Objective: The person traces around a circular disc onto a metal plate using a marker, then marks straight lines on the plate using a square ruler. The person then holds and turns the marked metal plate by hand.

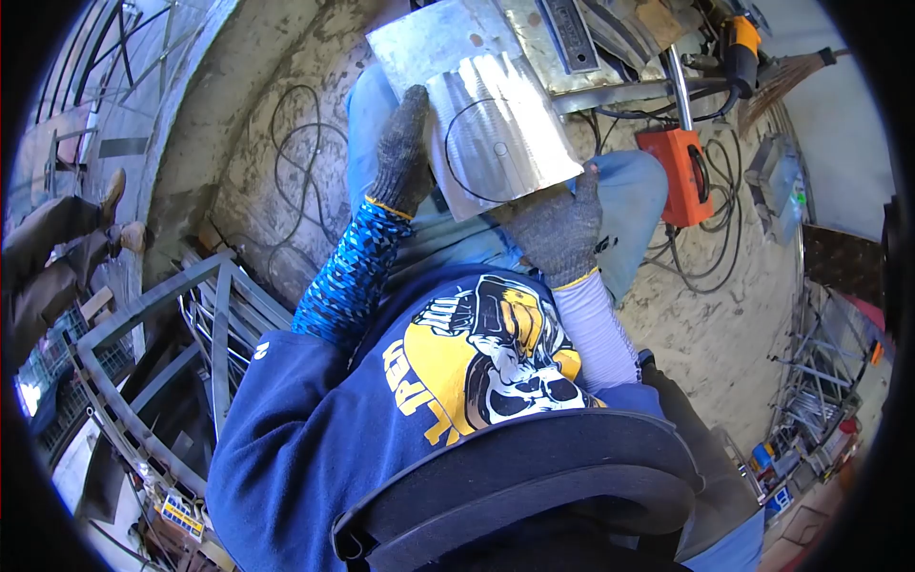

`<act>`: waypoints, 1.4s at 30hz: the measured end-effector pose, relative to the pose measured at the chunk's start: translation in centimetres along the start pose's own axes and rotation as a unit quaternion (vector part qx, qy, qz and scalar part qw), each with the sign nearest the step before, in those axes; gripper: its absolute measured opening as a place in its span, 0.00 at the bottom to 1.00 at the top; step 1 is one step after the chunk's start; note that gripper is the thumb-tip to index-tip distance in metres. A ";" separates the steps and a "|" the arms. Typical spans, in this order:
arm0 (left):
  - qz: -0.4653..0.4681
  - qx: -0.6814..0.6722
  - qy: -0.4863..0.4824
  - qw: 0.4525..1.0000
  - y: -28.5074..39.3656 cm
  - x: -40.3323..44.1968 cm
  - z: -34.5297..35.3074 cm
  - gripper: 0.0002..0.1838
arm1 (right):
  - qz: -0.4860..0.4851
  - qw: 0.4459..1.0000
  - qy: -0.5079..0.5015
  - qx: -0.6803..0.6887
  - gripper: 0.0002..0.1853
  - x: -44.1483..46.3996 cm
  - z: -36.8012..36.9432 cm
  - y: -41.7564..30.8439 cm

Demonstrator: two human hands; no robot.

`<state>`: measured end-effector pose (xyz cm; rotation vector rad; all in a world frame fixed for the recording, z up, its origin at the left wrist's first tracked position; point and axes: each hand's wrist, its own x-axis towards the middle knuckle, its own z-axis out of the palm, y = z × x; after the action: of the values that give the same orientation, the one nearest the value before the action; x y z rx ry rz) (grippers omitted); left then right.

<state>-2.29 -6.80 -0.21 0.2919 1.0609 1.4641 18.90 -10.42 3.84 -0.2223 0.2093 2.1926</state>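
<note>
A shiny metal sheet point(510, 129) with a dark circle drawn on it, and a small circle inside, lies over my lap. Its far part overlaps a duller metal plate point(405, 43). My left hand point(403, 153), in a grey knitted glove, holds the sheet's left edge. At the near right corner my right hand point(560, 229), gloved the same way, grips the sheet, with the thumb at the corner and the other fingers partly hidden beneath.
An orange-red box point(677, 178) with coiled cables stands at the right, below a power tool point(742, 52) and a broom point(786, 81). Metal frames point(143, 381) are at the left. Another person's legs point(57, 238) show at the far left.
</note>
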 end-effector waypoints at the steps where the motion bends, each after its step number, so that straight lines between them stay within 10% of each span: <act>1: 0.001 0.000 0.000 1.000 -0.5 0.2 -0.4 0.28 | 0.008 0.999 -0.026 0.021 0.49 0.1 0.0 0.0; 8: 0.072 0.033 -0.033 0.996 0.9 1.2 -0.9 0.21 | -0.026 0.999 0.031 -0.029 0.45 -1.6 0.4 -0.2; 11: 0.094 -0.043 -0.044 0.994 1.3 2.5 -1.5 0.21 | 0.043 0.991 -0.115 -0.061 0.41 -3.3 -2.3 -1.6; 16: 0.058 -0.095 -0.018 0.994 3.3 2.3 -0.4 0.23 | -0.041 0.988 0.063 -0.134 0.37 -5.3 -3.3 -2.0; 26: 0.061 -0.125 -0.061 0.988 3.5 1.4 0.6 0.24 | -0.035 0.997 0.051 -0.047 0.36 -3.9 -2.8 -1.9; 31: 0.034 -0.103 -0.043 0.993 2.0 0.8 0.7 0.24 | -0.014 0.993 -0.088 -0.081 0.43 -1.5 -2.4 -1.0; 42: -0.005 -0.038 -0.016 0.999 0.8 -0.5 1.4 0.23 | -0.025 0.999 -0.007 -0.032 0.53 -1.3 0.8 0.0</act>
<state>-1.68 -6.50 1.33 0.2559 0.9770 1.4821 19.57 -11.26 4.95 -0.2442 0.1248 2.1526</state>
